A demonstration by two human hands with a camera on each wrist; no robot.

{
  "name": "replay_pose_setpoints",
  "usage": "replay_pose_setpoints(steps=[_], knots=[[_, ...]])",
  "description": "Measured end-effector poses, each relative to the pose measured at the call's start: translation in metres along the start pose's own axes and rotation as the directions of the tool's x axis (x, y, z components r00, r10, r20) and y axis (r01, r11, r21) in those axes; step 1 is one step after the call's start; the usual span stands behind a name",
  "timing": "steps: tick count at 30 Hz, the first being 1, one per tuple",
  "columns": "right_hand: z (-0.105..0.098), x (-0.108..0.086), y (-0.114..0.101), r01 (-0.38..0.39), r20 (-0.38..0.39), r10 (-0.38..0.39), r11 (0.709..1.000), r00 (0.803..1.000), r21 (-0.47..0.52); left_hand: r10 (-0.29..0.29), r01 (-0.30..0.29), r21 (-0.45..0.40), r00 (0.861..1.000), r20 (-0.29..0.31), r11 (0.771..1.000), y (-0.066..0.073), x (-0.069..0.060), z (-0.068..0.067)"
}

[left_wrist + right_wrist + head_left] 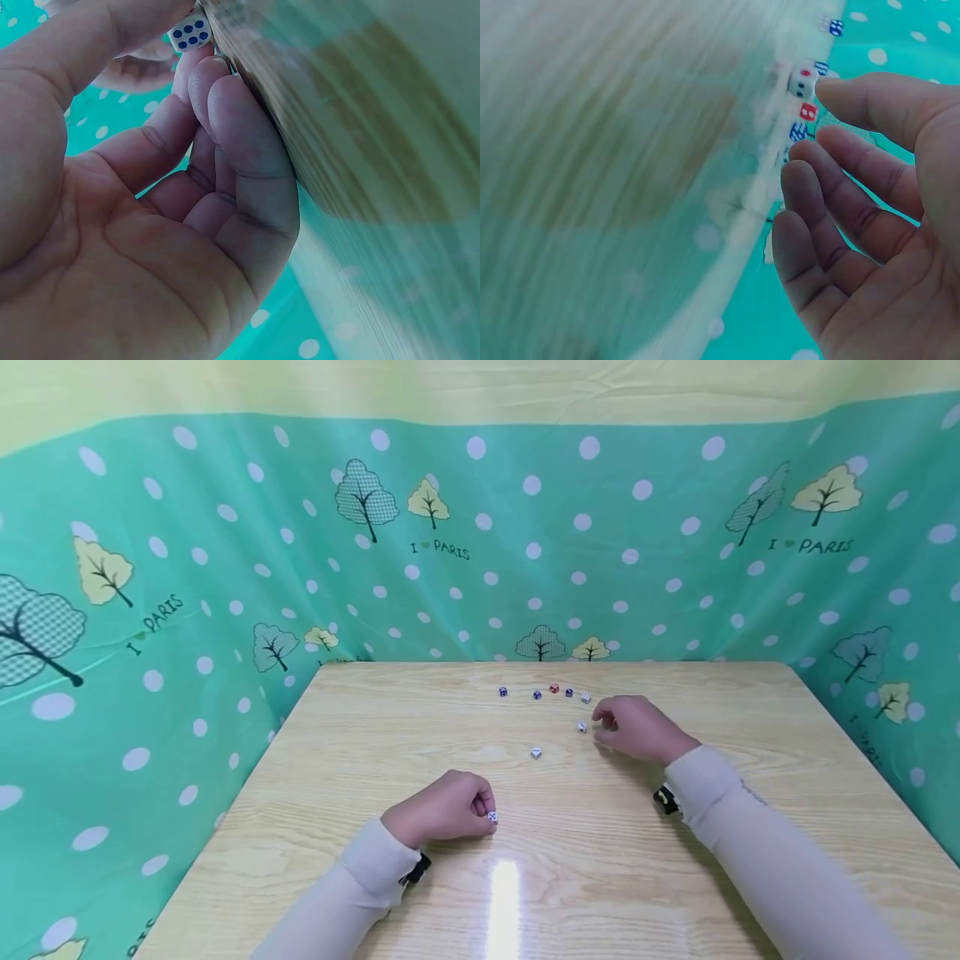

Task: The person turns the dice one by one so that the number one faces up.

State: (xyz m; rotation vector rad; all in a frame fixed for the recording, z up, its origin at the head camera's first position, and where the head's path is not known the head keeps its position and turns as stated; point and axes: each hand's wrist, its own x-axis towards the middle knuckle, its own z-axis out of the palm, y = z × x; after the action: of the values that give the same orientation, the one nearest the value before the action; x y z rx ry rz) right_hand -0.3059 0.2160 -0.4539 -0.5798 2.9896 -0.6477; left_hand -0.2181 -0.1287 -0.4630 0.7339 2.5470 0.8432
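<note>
On the near part of the table, my left hand (447, 807) pinches a white die (492, 817) between thumb and forefinger. In the left wrist view that die (190, 31) shows blue pips, and the other fingers curl beside it, against the wood. My right hand (637, 727) is farther away to the right, thumb and fingers apart with nothing between them. Just left of its fingertips sits a second white die (582, 727); in the right wrist view a white die (802, 84) appears close by the thumb tip. A third white die (536, 752) rests between the hands.
Toward the back of the wooden table (360, 735) lies a loose row: a dark blue die (503, 692), another blue one, a red die (554, 688), a further blue one and a white die (586, 697). A green dotted curtain (450, 568) surrounds the back and sides.
</note>
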Motion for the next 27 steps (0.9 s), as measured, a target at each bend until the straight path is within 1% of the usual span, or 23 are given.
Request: replay_pose_setpoints(steps=[5, 10, 17, 21, 27], knots=[[0.009, 0.016, -0.005, 0.003, 0.016, -0.003, 0.999, 1.000, -0.042, -0.001, 0.001, -0.008, 1.000, 0.004, 1.000, 0.001, 0.001, 0.000], [0.014, 0.024, -0.008, 0.008, 0.017, -0.007, 0.998, 1.000, -0.057, 0.001, -0.001, -0.005, 1.000, 0.005, 1.000, 0.002, 0.000, 0.000], [0.015, 0.025, -0.010, 0.012, 0.002, -0.012, 0.999, 1.000, -0.050, 0.002, -0.002, 0.003, 1.000, 0.004, 1.000, 0.001, 0.000, 0.001], [0.016, 0.024, -0.010, 0.003, -0.002, -0.003, 0.999, 1.000, -0.047, 0.001, -0.001, 0.002, 1.000, 0.004, 1.000, -0.001, 0.001, 0.002], [0.013, 0.017, -0.008, -0.001, 0.018, 0.002, 0.998, 1.000, -0.056, 0.000, 0.000, 0.001, 1.000, 0.004, 1.000, -0.001, 0.001, 0.001]])
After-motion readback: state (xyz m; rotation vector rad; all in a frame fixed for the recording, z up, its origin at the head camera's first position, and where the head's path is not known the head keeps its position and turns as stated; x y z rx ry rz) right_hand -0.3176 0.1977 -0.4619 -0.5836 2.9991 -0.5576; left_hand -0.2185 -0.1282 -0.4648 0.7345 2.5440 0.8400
